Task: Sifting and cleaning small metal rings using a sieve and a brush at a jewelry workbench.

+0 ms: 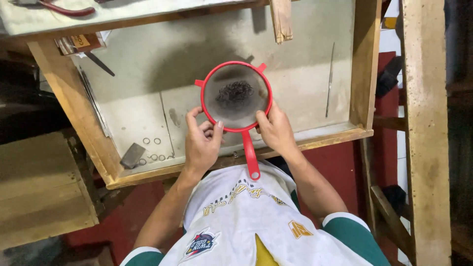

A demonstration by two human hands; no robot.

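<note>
Over the shallow wooden tray of the bench [236, 156], a red sieve [237, 95] is held level between both hands. Its handle runs straight back toward the person, ending near the white shirt, so the long axis lies near to far, with the bowl on the far side of the hands. A small dark heap of rings [235, 93] sits in the middle of the mesh. The left hand [202, 143] grips the rim at the near left, thumb up along the red edge and fingers curled under; the right hand [276, 130] clasps the rim at the near right. Both are about equally close to the bowl, one on each side of the handle.

Below, the tray floor is pale and dusty. A few loose rings [152, 141] lie near left, beside a small grey block [132, 155]. A thin rod [329, 79] lies along the right side. Red-handled pliers [66, 10] rest on the far ledge, and wooden framing stands to the right.
</note>
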